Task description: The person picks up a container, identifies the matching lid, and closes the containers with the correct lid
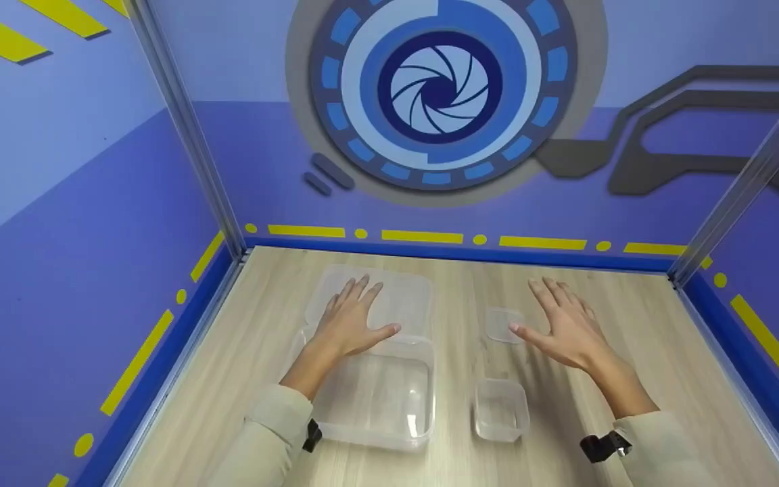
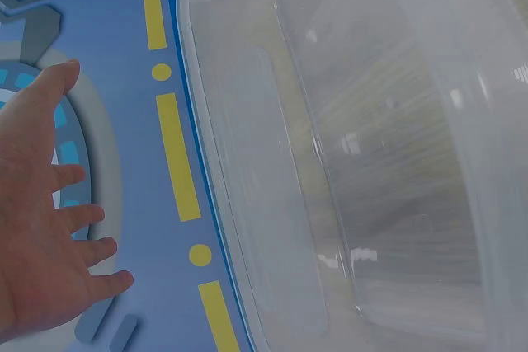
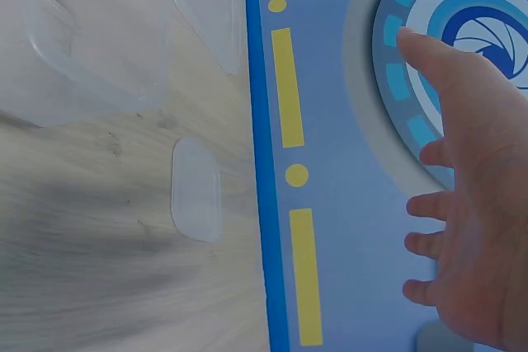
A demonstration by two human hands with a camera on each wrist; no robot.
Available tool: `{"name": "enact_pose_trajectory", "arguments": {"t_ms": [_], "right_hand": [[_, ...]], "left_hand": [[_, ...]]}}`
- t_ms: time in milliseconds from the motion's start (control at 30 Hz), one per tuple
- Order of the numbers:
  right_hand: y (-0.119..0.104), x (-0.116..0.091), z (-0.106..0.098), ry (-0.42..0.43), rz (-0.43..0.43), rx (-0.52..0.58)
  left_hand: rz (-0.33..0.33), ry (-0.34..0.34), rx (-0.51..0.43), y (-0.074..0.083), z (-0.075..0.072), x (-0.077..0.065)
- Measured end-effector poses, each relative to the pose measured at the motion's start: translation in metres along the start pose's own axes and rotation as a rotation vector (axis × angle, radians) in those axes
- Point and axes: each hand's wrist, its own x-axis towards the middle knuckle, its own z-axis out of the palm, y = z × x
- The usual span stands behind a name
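My left hand (image 1: pixel 349 325) hovers with fingers spread above a large clear plastic container (image 1: pixel 423 406) and its flat lid (image 1: pixel 403 291), which lies behind it. Nothing is in its grasp; the left wrist view shows the same hand (image 2: pixel 49 204) held up at the left edge. On the other side, my right hand (image 1: pixel 569 328) is also spread and holds nothing. Nearest to it lies a small clear lid (image 1: pixel 500 325), partly behind the thumb in the head view. In front of that lid stands a small clear container (image 1: pixel 501 409). Both containers are uncovered.
A pale wooden tabletop (image 1: pixel 457 467) carries everything. Blue printed panels (image 1: pixel 254 155) rise at the back and both sides. Metal corner posts (image 1: pixel 190 135) stand at the back left and back right.
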Motion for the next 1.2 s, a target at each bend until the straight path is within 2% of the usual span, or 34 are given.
{"name": "enact_pose_trajectory", "arguments": {"t_ms": [533, 733, 900, 1200], "right_hand": [[-0.005, 0.005, 0.008, -0.006, -0.018, 0.013], [-0.011, 0.008, 0.013, -0.021, -0.023, 0.028], [-0.017, 0.011, 0.018, -0.016, -0.034, 0.05], [-0.027, 0.015, 0.024, -0.028, -0.029, 0.072]], "left_hand": [[-0.028, 0.023, 0.0, -0.018, -0.001, -0.007], [-0.067, 0.026, 0.013, -0.029, -0.005, -0.012], [-0.106, 0.025, -0.004, -0.037, -0.009, -0.016], [-0.112, 0.033, -0.045, -0.048, -0.013, -0.024]]}}
